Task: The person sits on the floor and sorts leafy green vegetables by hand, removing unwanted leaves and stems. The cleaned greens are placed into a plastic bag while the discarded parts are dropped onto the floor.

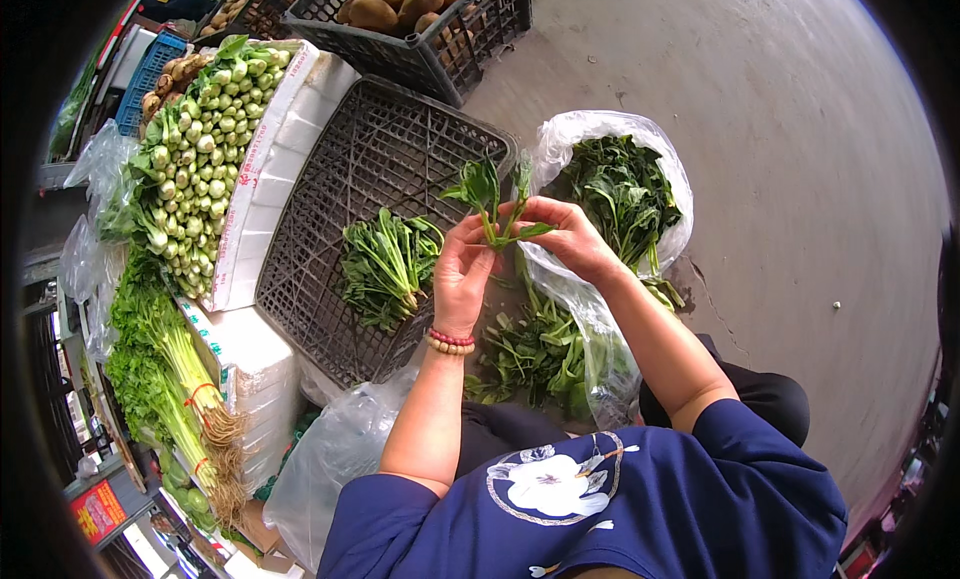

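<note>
Between both hands is a small leafy green plant (484,189), its leaves upward and its stems in my fingers. My left hand (463,268), with two bead bracelets at the wrist, pinches the stems from the left. From the right, my right hand (564,234) grips the same plant. A pile of spinach-like greens (390,268) lies in a black plastic crate (315,241) to the left. Right of my hands, a clear plastic bag (559,140) stands open with dark leafy greens (622,193) inside. Below my forearms, loose greens (540,354) are heaped on the floor, partly under the bag's plastic.
A crate of potatoes (409,39) stands at the top. On the left, a white foam box (259,181) holds bok choy (199,174); celery bunches (180,384) lie nearer me. An empty-looking plastic bag (337,459) rests by my left elbow. Concrete floor (787,166) spreads to the right.
</note>
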Action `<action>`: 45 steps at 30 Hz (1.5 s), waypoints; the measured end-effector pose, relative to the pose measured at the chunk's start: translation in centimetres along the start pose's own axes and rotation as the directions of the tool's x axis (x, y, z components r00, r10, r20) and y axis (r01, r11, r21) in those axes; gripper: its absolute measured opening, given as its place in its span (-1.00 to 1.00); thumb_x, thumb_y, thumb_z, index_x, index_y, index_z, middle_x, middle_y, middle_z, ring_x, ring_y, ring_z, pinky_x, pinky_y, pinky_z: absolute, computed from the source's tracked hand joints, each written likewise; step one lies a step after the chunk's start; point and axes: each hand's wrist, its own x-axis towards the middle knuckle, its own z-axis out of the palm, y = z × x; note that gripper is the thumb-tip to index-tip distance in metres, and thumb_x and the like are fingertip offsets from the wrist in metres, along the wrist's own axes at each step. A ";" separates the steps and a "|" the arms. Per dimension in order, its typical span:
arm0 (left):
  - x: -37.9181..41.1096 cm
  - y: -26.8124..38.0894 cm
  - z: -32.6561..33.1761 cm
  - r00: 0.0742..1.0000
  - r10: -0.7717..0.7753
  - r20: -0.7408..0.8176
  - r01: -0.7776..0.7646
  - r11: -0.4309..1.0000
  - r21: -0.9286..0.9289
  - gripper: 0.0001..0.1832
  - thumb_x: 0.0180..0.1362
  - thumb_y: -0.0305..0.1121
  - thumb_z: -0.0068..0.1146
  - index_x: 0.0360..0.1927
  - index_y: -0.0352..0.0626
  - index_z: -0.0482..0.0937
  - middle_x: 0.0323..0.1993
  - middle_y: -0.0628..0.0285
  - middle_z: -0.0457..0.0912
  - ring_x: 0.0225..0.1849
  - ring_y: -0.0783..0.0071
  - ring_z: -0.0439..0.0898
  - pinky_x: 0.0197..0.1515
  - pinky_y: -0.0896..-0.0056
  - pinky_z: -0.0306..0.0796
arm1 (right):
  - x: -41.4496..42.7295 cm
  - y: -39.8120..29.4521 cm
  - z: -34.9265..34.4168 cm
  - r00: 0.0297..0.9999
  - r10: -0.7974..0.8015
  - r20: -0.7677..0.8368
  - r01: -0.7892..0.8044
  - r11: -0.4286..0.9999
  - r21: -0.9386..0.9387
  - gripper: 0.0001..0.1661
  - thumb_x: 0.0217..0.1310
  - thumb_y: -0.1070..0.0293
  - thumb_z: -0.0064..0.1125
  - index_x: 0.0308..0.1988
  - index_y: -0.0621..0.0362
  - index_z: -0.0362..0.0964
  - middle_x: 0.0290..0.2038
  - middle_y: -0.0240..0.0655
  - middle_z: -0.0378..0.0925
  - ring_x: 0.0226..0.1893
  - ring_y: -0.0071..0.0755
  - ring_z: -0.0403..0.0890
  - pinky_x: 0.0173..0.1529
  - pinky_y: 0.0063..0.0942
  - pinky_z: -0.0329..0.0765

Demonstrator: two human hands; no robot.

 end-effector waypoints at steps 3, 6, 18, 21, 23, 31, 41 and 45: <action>-0.2 -0.3 -0.5 0.999 -0.002 0.044 0.000 0.999 0.046 -0.59 0.18 -0.51 0.01 0.13 -0.14 0.31 -0.08 0.29 0.52 -0.23 0.66 0.49 -0.17 0.62 0.40 | -0.2 1.2 -0.1 0.999 -0.007 -0.040 0.005 0.999 -0.037 -0.66 0.13 0.43 0.12 -0.05 0.24 0.44 -0.19 -0.41 0.54 -0.11 -0.59 0.47 0.05 -0.53 0.36; -0.2 -0.4 -0.5 0.998 0.005 0.061 -0.011 0.996 0.094 -0.52 0.13 -0.56 0.04 0.16 -0.16 0.29 -0.05 0.29 0.49 -0.21 0.67 0.48 -0.13 0.61 0.40 | -0.2 2.0 0.0 0.998 -0.001 -0.061 0.002 1.000 0.011 -0.67 0.11 0.43 0.14 -0.07 0.22 0.45 -0.21 -0.44 0.55 -0.14 -0.60 0.47 0.03 -0.53 0.37; -0.7 0.1 -1.2 0.989 -0.112 -0.095 0.115 0.993 0.031 -0.61 0.19 -0.45 0.03 0.11 -0.17 0.37 -0.11 0.26 0.54 -0.21 0.59 0.51 -0.17 0.59 0.42 | 0.3 2.4 3.1 0.999 -0.045 -0.018 0.044 0.999 -0.029 -0.70 0.20 0.43 0.08 -0.05 0.28 0.41 -0.25 -0.41 0.52 -0.26 -0.65 0.48 -0.13 -0.61 0.45; -1.2 0.6 -2.4 0.941 -0.324 -0.095 0.278 0.904 -0.324 -0.62 0.22 -0.37 -0.01 0.12 -0.12 0.38 -0.10 0.26 0.55 -0.18 0.50 0.56 -0.09 0.42 0.47 | 0.4 1.3 3.5 0.984 -0.091 -0.155 0.083 0.995 -0.061 -0.70 0.22 0.38 0.05 -0.06 0.23 0.44 -0.33 -0.47 0.50 -0.32 -0.69 0.45 -0.21 -0.66 0.43; -1.2 0.7 -2.8 0.950 -0.304 -0.076 0.245 0.871 -0.426 -0.62 0.22 -0.38 -0.04 0.13 -0.12 0.37 -0.10 0.18 0.55 -0.15 0.40 0.57 -0.02 0.32 0.46 | 0.7 1.5 2.6 0.981 -0.031 -0.194 0.009 0.994 -0.110 -0.70 0.26 0.26 0.00 -0.11 0.19 0.49 -0.40 -0.52 0.49 -0.41 -0.75 0.39 -0.33 -0.70 0.37; -1.3 0.3 -3.0 0.948 -0.317 0.007 0.285 0.843 -0.456 -0.62 0.23 -0.39 -0.09 0.12 -0.17 0.35 -0.12 0.17 0.55 -0.15 0.37 0.57 -0.01 0.30 0.46 | 0.7 2.8 2.9 0.997 0.053 -0.056 -0.062 0.984 -0.169 -0.55 0.20 0.09 0.08 -0.06 0.19 0.46 -0.25 -0.40 0.49 -0.25 -0.58 0.48 -0.21 -0.58 0.46; -1.0 0.4 -2.7 0.946 -0.317 -0.061 0.289 0.916 -0.278 -0.67 0.23 -0.32 -0.02 0.05 -0.15 0.42 -0.16 0.26 0.57 -0.24 0.49 0.57 -0.10 0.36 0.48 | 1.3 2.4 2.4 0.993 0.049 0.110 -0.045 0.998 -0.038 -0.57 0.13 0.29 0.18 -0.02 0.23 0.37 -0.17 -0.33 0.51 -0.18 -0.59 0.50 -0.05 -0.55 0.44; -0.9 0.9 -2.7 0.941 -0.332 -0.061 0.303 0.911 -0.281 -0.66 0.23 -0.31 0.00 0.06 -0.15 0.42 -0.14 0.28 0.56 -0.25 0.52 0.56 -0.11 0.39 0.48 | 1.5 2.9 2.1 0.994 0.096 0.060 -0.090 0.992 -0.086 -0.67 0.12 0.32 0.21 -0.13 0.26 0.44 -0.33 -0.39 0.57 -0.32 -0.64 0.53 -0.18 -0.61 0.49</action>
